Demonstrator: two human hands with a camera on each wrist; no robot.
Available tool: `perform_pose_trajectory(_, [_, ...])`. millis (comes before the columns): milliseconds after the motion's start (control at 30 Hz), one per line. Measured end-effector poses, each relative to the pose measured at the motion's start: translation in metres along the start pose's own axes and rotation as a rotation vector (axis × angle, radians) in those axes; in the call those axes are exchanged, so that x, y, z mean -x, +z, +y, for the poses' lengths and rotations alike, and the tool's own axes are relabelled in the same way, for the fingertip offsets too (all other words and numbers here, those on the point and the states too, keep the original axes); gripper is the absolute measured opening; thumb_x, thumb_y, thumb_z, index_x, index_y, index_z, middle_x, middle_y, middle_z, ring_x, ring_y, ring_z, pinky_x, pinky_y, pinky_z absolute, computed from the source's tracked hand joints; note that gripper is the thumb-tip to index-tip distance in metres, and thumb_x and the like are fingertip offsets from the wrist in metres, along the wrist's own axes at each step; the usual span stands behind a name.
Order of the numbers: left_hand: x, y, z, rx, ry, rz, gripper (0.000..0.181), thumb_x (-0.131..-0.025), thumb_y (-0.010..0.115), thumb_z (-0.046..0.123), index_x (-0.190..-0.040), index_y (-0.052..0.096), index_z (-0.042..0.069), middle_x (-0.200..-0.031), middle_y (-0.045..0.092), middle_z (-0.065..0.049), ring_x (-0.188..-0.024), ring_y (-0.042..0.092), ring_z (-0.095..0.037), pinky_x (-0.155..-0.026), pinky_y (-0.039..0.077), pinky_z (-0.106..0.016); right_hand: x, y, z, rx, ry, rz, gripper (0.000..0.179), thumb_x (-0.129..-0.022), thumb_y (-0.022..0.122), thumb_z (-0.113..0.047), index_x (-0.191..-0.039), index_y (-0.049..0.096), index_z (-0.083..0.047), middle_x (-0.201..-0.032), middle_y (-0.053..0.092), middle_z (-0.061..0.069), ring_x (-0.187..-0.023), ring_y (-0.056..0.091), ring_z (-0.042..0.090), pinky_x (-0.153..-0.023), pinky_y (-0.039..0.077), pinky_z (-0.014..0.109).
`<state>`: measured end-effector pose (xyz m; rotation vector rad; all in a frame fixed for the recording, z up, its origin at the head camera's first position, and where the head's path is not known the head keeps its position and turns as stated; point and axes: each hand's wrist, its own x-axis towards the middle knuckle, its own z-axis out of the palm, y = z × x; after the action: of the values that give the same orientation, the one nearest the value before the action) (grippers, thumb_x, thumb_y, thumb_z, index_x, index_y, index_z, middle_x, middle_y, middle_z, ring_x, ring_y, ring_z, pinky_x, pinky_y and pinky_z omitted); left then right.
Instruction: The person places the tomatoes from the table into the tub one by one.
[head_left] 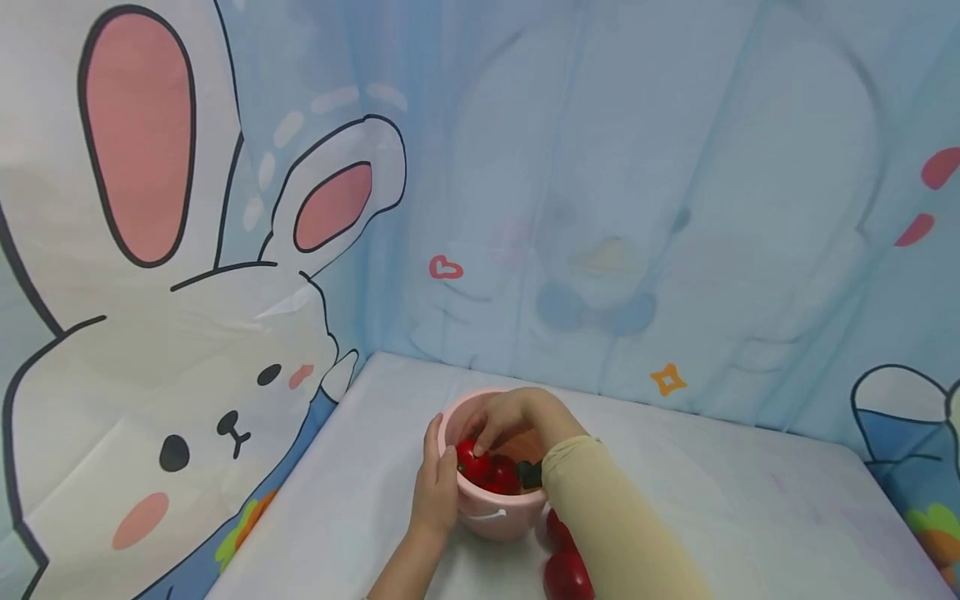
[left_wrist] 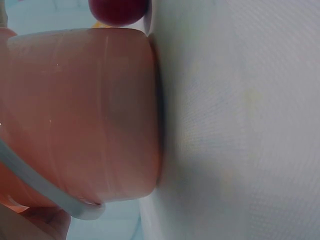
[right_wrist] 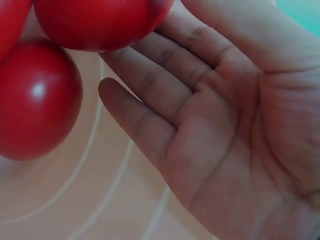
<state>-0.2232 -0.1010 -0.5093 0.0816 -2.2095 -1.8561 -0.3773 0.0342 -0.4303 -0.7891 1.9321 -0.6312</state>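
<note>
Pink bucket (head_left: pixel 504 528), left hand (head_left: pixel 437 493) holding — right hand (head_left: pixel 519 412) inside, gripping fruit (head_left: pixel 470 462)

Right hand (head_left: pixel 517 410) inside pink bucket (head_left: pixel 512 512)

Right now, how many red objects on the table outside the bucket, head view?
2: one red object beside the bucket, and a second red object nearer the person; the right sleeve partly covers both. More could be hidden behind the arm or bucket.

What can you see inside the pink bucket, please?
Red round things and something dark green show inside; whatever lies beneath them or behind the right hand cannot be seen.
</note>
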Motion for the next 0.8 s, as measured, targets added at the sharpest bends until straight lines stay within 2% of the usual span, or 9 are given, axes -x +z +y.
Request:
perform_pose_trajectory(267, [0.001, 0.001, 0.001, -0.004, 0.001, 0.006, 0.059, -0.101, 0.044, 0.03, -0.153, 0.02, 0.041, -0.161, 0.031, 0.007, -0.149, 0.032, -0.025, -0.111, 0.037, -0.061, 0.005, -0.003, -0.004, 0.005, -0.031, 0.002, 0.032, -0.091, 0.069, -0.019, -0.123, 0.069, -0.021, -0.118, 0.067, -0.002, -0.115, 0.059, 0.016, -0.106, 0.05, 0.044])
perform_pose_trajectory(400, [0.002, 0.001, 0.001, 0.005, 0.004, 0.004, 0.059, -0.1, 0.044, 0.03, -0.153, 0.02, 0.04, -0.161, 0.031, 0.007, -0.148, 0.033, -0.025, -0.11, 0.039, -0.06, 0.013, -0.006, -0.01, 0.049, -0.014, 0.048, 0.034, -0.089, 0.071, -0.022, -0.123, 0.069, -0.024, -0.119, 0.066, -0.005, -0.118, 0.056, 0.016, -0.106, 0.049, 0.047])
perform_pose_trajectory(600, [0.002, 0.001, 0.002, 0.008, 0.01, 0.009, 0.059, -0.101, 0.044, 0.03, -0.154, 0.019, 0.041, -0.16, 0.033, 0.007, -0.147, 0.034, -0.026, -0.109, 0.04, -0.06, 0.036, -0.014, -0.023, 0.212, -0.006, 0.17, 0.036, -0.088, 0.072, -0.036, -0.124, 0.067, -0.035, -0.122, 0.066, -0.011, -0.122, 0.053, 0.016, -0.101, 0.052, 0.046])
perform_pose_trajectory(800, [0.003, 0.001, 0.003, 0.017, 0.004, 0.008, 0.06, -0.101, 0.046, 0.031, -0.153, 0.018, 0.043, -0.16, 0.032, 0.009, -0.148, 0.033, -0.024, -0.11, 0.039, -0.06, 0.068, -0.02, -0.03, 0.26, -0.087, 0.217, 0.044, -0.091, 0.068, -0.035, -0.133, 0.063, -0.025, -0.132, 0.064, -0.003, -0.128, 0.056, 0.019, -0.103, 0.051, 0.045])
